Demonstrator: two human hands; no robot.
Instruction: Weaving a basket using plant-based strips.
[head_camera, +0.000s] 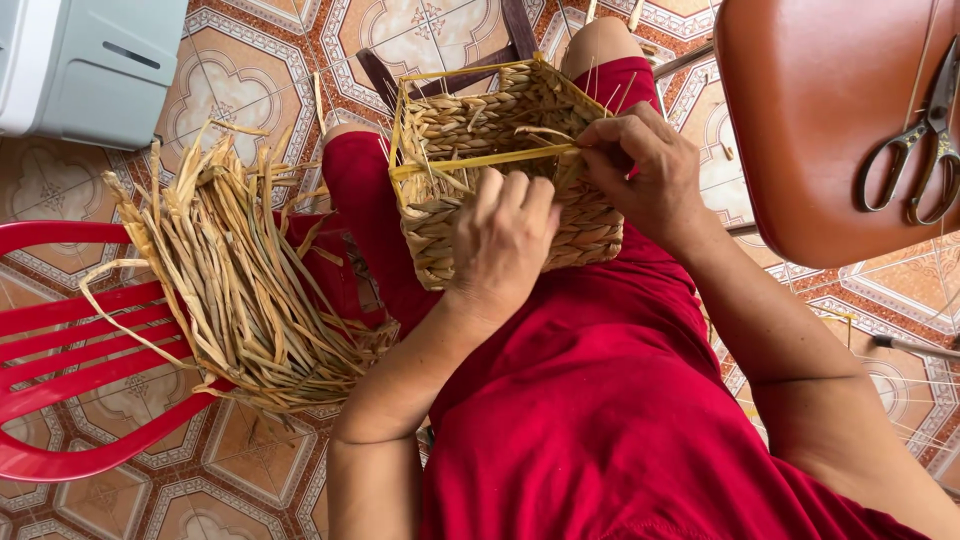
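Woven straw basket, one, rests on the lap in red cloth, centre frame. Left hand clasps its near wall, fingers curled over the rim. Right hand, at 3 o'clock of the basket, pinches one yellow strand stretched across the opening. One bundle of loose straw lies at 9 o'clock on one red plastic chair. One pair of scissors sits at 2 o'clock on a brown seat.

Red chair bears straw bundle; brown seat, scissors.
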